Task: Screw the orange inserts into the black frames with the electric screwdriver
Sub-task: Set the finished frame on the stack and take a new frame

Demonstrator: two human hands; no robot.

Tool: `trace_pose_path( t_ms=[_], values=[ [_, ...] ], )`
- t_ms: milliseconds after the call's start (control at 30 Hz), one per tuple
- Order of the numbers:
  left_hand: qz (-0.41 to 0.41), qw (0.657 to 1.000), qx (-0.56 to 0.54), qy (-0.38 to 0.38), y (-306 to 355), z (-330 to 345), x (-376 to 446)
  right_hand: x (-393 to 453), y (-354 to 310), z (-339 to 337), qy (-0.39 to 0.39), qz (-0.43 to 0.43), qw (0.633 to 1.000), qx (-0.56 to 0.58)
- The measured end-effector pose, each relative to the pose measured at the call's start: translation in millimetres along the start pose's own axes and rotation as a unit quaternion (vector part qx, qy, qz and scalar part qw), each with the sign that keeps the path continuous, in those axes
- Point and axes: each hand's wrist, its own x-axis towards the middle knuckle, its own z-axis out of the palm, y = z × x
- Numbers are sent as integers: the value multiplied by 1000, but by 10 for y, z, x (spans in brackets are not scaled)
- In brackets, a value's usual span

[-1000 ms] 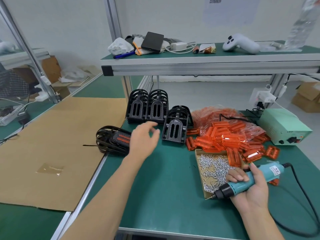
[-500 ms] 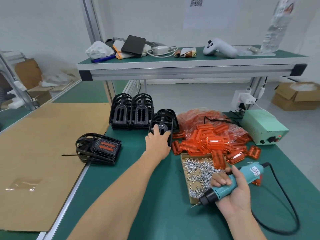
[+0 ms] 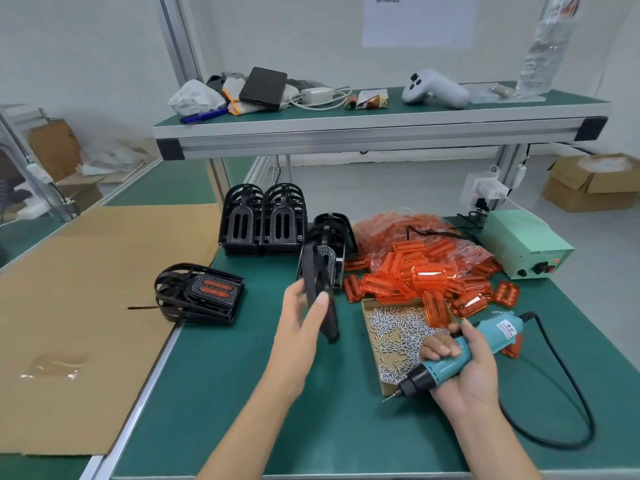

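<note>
Frames, black and stacked, stand in the middle of the frame on the green worktop [image 3: 242, 393]: a double stack [image 3: 263, 220] at the back, a shorter stack [image 3: 332, 237] to its right, and a finished pile with orange showing [image 3: 201, 292] at centre left. To the right lies the heap of orange inserts [image 3: 429, 275], with a cardboard tray of screws [image 3: 398, 334] just below it. The left hand [image 3: 301, 320] grips one black frame [image 3: 320, 292], held on edge with its long axis running up and away, just left of the inserts. The right hand [image 3: 464, 368] clasps the electric screwdriver [image 3: 460, 355] at lower right, tip pointing lower left over the tray's near corner. An insert probably comes next; the heap lies nearer the right hand, which is occupied.
</note>
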Motion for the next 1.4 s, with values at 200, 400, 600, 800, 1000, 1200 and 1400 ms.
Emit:
trace_pose_path(
  t_ms=[200,400,600,800,1000,1200,1400],
  values=[
    [-252,896,-364,16,-348,-106,-623,-18,9,21,8,-3,1000,-9],
    [-293,909,-277,109,-418,-76,-767,-32,5,46,18,-5,1000,-5],
    [-159,934,304,99,-455,-142,-837,-33,1,42,9,-7,1000,-8],
    [-127,853,503,51,-439,-178,-831,-18,1,26,5,-4,1000,-5],
    [-75,824,559,62,-340,-166,-733,-21,3,29,9,-9,1000,-1],
    [161,858,476,-111,-81,531,16,-29,-5,28,6,-7,1000,-3],
    [168,750,554,-320,-230,1387,613,-39,-21,39,16,-19,1000,-2]
  ],
)
